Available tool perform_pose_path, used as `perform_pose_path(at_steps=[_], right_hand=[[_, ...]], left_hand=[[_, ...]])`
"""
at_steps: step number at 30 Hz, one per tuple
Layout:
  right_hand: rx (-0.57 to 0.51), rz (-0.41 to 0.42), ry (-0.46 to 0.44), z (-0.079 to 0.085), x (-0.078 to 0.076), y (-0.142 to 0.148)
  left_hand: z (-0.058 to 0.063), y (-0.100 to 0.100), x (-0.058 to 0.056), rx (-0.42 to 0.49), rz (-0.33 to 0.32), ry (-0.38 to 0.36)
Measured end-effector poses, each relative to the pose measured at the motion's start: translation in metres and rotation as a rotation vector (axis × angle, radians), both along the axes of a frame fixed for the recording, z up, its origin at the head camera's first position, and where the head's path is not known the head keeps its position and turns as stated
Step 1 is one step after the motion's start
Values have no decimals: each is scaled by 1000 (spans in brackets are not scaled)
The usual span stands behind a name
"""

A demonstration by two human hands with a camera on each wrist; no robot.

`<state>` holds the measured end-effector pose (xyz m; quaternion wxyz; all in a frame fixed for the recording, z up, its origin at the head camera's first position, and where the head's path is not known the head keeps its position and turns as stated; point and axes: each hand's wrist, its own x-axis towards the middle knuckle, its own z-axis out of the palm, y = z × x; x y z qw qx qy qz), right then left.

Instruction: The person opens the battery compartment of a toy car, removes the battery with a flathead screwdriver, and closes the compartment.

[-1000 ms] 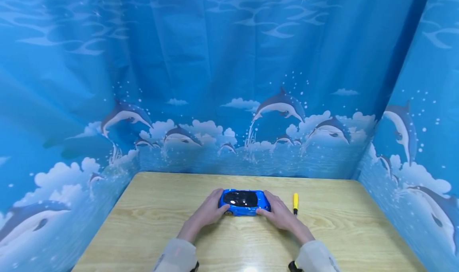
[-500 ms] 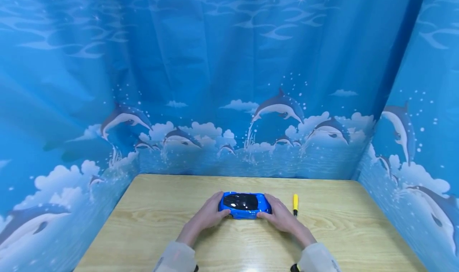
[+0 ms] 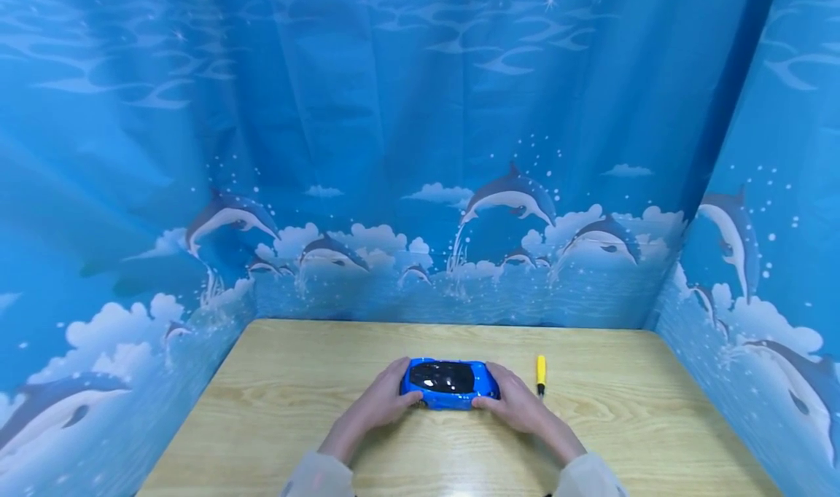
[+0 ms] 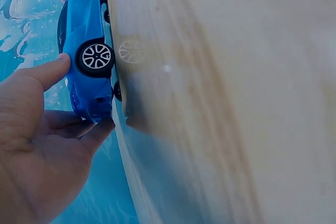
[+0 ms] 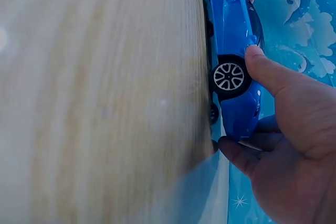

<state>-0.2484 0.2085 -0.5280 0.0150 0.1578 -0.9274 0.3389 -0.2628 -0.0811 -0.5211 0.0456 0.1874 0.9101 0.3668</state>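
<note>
Held upright between two hands, midway across a wood-grain table [image 3: 295,388]: a blue toy car [image 3: 449,377] with a glossy dark roof, one end to the left and the other to the right. Clamped on one end: the left hand [image 3: 386,393], with thumb pressed to the near flank just above the left-end wheel [image 4: 95,56] and fingers curled round the bodywork. Matched at the opposite end by the right hand [image 3: 514,398], likewise clamped on the car, with thumb above the right-end wheel [image 5: 229,77] and fingers wrapped round the bumper. Contact between wheels and wood: too close to call, even from the wrist views.

Lying just to the right of the right hand, untouched: a yellow-handled tool [image 3: 541,370] with a dark tip. Hanging behind: a blue curtain [image 3: 420,118] printed with dolphins and clouds.

In hand, judging by the grip: a two-handed steadying or placing of the car at the tabletop. Called for next, in all likelihood: keeping both ends level, seating every wheel squarely on the wood, then easing off with both thumbs together. Worth watching, too: wheels probably quick to roll under an uneven push.
</note>
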Motion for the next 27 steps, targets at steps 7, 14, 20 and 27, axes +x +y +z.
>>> perform_pose_path(at_steps=[7, 14, 20, 27], right_hand=[[0, -7, 16, 1, 10, -2], [-8, 2, 9, 4, 19, -3], [-18, 15, 21, 5, 29, -1], [-26, 12, -19, 4, 39, -3]], left_hand=[[0, -1, 8, -6, 2, 7], [3, -2, 14, -1, -27, 23], [3, -3, 22, -4, -49, 48], [3, -3, 33, -30, -39, 32]])
